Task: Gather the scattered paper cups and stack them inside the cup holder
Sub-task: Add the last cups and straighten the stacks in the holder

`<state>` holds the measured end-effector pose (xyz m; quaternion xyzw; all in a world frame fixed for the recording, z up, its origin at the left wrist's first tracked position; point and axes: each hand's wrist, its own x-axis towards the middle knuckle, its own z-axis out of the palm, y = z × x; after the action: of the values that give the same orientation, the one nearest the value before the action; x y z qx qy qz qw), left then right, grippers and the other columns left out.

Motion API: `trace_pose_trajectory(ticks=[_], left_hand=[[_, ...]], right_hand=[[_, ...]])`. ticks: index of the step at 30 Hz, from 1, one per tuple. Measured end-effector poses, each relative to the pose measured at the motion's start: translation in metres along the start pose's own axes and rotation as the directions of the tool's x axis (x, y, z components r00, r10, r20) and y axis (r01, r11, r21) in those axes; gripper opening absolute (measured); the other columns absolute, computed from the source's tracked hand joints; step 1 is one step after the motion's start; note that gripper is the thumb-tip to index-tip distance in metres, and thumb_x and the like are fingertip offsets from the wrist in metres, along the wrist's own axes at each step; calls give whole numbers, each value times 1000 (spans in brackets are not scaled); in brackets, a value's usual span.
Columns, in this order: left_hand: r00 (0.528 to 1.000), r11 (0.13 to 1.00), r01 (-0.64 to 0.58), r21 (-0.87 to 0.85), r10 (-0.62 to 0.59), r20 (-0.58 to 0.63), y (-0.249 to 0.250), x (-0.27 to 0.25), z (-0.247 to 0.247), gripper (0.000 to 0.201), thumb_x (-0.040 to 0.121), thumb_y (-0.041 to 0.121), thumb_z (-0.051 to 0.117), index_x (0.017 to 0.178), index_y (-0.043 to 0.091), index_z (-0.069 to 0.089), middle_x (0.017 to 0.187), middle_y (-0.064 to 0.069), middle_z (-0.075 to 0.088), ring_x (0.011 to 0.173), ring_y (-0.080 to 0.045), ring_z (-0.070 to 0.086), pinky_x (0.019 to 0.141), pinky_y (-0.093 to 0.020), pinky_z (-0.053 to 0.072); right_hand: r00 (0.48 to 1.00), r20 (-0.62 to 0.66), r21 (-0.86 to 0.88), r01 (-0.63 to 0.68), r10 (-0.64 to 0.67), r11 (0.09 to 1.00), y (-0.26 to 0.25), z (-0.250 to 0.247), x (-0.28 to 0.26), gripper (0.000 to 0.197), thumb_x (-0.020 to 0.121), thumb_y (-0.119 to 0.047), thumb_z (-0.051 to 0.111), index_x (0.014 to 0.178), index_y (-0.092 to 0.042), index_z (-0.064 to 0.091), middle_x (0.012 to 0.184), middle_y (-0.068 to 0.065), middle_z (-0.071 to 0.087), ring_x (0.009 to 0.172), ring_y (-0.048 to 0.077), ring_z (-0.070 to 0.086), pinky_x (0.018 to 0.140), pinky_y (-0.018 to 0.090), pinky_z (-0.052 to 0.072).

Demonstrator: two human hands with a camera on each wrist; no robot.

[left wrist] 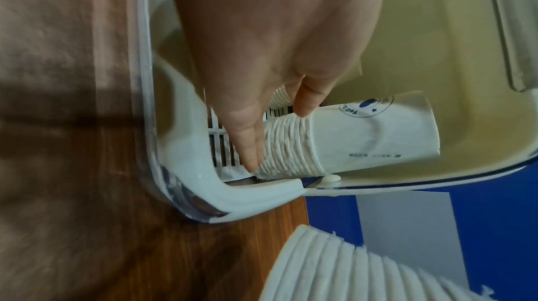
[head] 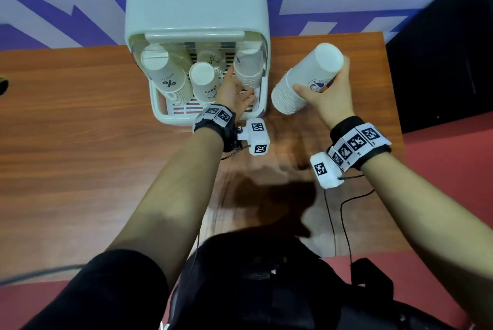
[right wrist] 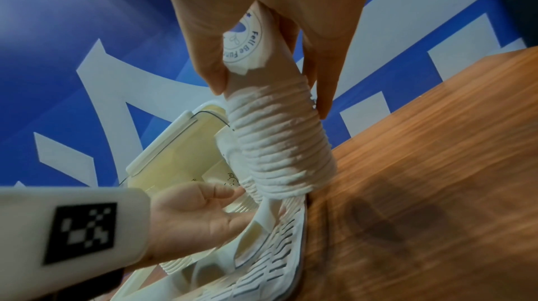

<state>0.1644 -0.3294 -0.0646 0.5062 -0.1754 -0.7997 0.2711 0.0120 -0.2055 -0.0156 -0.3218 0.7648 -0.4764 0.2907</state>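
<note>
Cup holder (head: pixel 196 9) is seen at the back of the wooden worktop (head: pixel 66 143), its front open. Inside, from left: an inverted stack with a "%" mark (head: pixel 166 76), a shorter inverted stack (head: pixel 204 81), and a stack at the right wall (head: pixel 249 68). Left hand (head: pixel 234 92) is placed inside the holder, fingers (left wrist: pixel 247 145) straight, touching the rims of the right-wall stack. Right hand (head: pixel 329 89) is wrapped around a tall tilted stack (head: pixel 306 79), just right of the holder, its rims at the worktop.
</note>
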Motion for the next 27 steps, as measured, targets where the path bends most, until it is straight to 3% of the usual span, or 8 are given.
trace_pose_trajectory(ticks=[5,10,17,19,21,23,25,27], left_hand=[[1000,990,0,-139,-1,-10,7,13,5,48,101,34,44,144,16,35,148,-14,40,122,-36,53,100,-41,46],[999,979,-44,-200,39,-28,2,18,9,48,102,31,41,147,18,30,153,-7,33,133,-35,43,113,-42,33],[997,998,-16,-65,11,-74,1,6,4,50,102,29,41,148,15,29,153,-7,32,137,-27,38,111,-40,32],[999,999,-8,46,10,-41,2,-7,1,42,102,24,40,142,14,36,144,-6,41,136,-25,38,113,-38,31],[1000,991,-3,134,2,12,1,-20,-5,35,101,20,41,135,10,43,130,-7,52,126,-22,48,108,-34,36],[999,980,4,200,-14,50,0,-33,-15,28,99,15,44,123,3,53,115,-9,59,105,-19,57,94,-27,44],[1000,976,18,217,-20,5,2,-41,-30,17,97,10,47,110,3,54,107,-11,60,96,-21,59,84,-24,48],[995,987,30,158,-14,-98,9,-44,-46,14,96,6,46,109,2,48,105,-13,59,89,-24,62,83,-28,51]], right_hand=[[1000,27,-13,10,-9,1000,-1,5,5,81,69,-16,82,133,-12,32,118,-6,50,113,10,50,99,33,46],[998,56,-34,34,-32,999,-1,9,5,81,70,-15,82,134,-13,32,111,-23,45,111,5,48,97,28,46],[995,71,-12,66,-65,998,-7,11,0,78,71,-15,82,132,-14,34,115,-16,47,110,1,48,97,27,46],[993,76,3,95,-95,995,-12,16,-2,76,71,-15,81,130,-16,34,116,-16,48,107,-7,48,96,23,46],[990,80,11,118,-119,993,-17,26,-4,73,71,-15,82,125,-22,34,113,-21,47,105,-10,48,95,22,46],[988,83,30,126,-128,992,-23,41,-7,73,69,-16,82,123,-26,33,112,-23,47,106,-4,49,96,24,46],[986,93,38,133,-136,990,-27,58,-9,74,69,-16,82,124,-26,34,113,-21,49,109,2,49,96,23,46],[984,115,30,131,-134,991,-26,75,-9,75,70,-15,82,128,-19,35,114,-13,50,109,5,49,93,17,46]])
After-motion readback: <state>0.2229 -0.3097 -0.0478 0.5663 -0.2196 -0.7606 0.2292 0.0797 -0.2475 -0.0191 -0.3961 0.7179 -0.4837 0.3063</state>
